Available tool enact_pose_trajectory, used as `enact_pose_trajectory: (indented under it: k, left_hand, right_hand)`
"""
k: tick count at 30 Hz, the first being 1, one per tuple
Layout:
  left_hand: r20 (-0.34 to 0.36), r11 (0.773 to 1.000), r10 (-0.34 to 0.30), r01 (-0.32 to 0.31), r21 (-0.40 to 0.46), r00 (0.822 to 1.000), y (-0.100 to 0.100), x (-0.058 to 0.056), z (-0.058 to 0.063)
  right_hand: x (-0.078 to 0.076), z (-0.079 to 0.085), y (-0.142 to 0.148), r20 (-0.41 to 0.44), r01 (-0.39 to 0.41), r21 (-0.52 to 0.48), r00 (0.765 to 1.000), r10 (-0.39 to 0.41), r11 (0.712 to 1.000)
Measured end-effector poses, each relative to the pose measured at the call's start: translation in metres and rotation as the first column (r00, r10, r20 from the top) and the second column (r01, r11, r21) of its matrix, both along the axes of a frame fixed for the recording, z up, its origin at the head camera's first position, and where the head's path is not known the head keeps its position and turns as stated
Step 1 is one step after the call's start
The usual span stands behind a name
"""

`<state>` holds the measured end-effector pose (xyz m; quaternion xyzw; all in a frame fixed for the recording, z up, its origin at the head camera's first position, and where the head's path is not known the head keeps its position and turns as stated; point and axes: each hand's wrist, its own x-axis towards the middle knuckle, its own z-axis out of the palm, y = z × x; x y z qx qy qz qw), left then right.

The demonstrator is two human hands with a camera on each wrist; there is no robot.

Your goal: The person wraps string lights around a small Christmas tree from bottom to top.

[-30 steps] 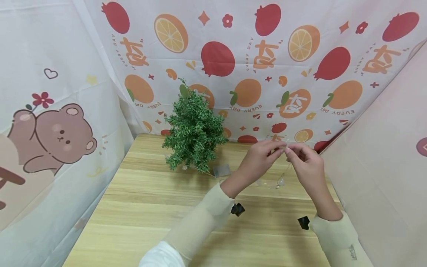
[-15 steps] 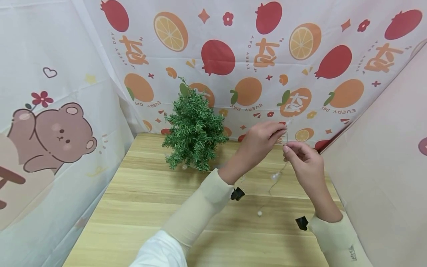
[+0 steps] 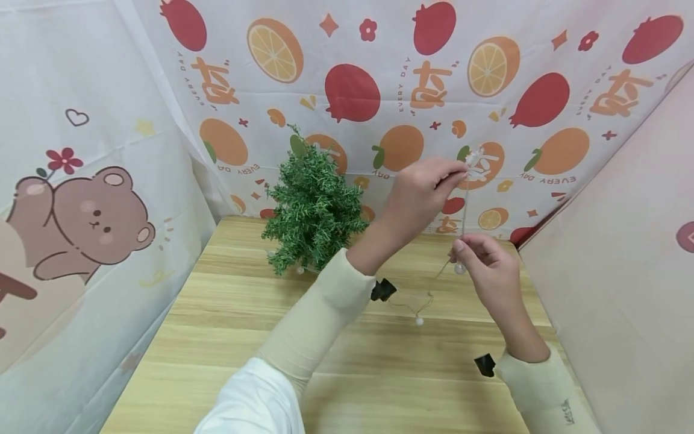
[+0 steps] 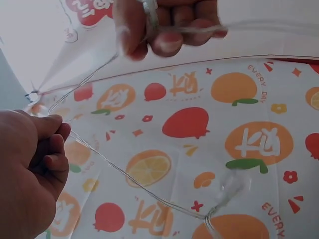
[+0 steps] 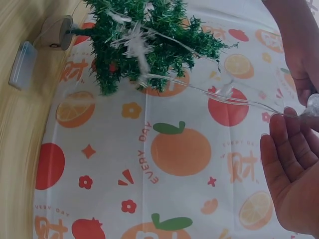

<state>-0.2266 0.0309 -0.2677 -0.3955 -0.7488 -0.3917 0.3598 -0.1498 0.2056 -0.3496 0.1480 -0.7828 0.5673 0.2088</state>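
Note:
A thin wire of fairy lights is stretched between my two hands. The left hand, raised in front of the fruit-print backdrop, pinches its upper part, and a clear sparkly piece shows just beyond those fingertips. Lower down, my right hand pinches the same wire between thumb and fingers. Below its fingertips hangs a round clear bulb. More wire trails onto the table with a small white ball on it. In the right wrist view, strands run toward a green artificial tree.
The small tree stands at the back left of the wooden table. Beside its round base lies a flat translucent box. Printed curtains enclose the table at the back and sides.
My left hand has risen away from the right hand, drawing the wire out between them. The right hand has stayed nearly in place, while the trailing wire and ball have shifted on the table.

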Motion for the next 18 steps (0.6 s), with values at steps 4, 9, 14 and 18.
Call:
enact_pose_trajectory:
  k: [4,9,14,18]
  left_hand:
    - [0.119,1.0,-0.015,0.011,0.029,0.993,-0.008,-0.008,0.005]
    - [0.23,0.999,-0.016,0.005,0.048,0.973,-0.017,-0.021,0.003]
    - [0.282,0.996,-0.032,0.008,0.085,0.959,-0.023,-0.031,0.004]
    - [0.318,0.991,-0.046,0.004,0.133,0.947,-0.028,-0.039,0.008]
  right_hand:
    - [0.0,-0.001,-0.001,0.036,-0.026,0.003,0.999,0.026,1.0]
    - [0.0,-0.003,-0.005,0.143,-0.071,-0.089,0.986,0.083,0.994]
    - [0.0,-0.005,-0.011,0.106,-0.136,-0.159,0.982,0.154,0.978]
    - [0.002,-0.004,-0.015,0.093,-0.124,-0.149,0.986,0.139,0.981]
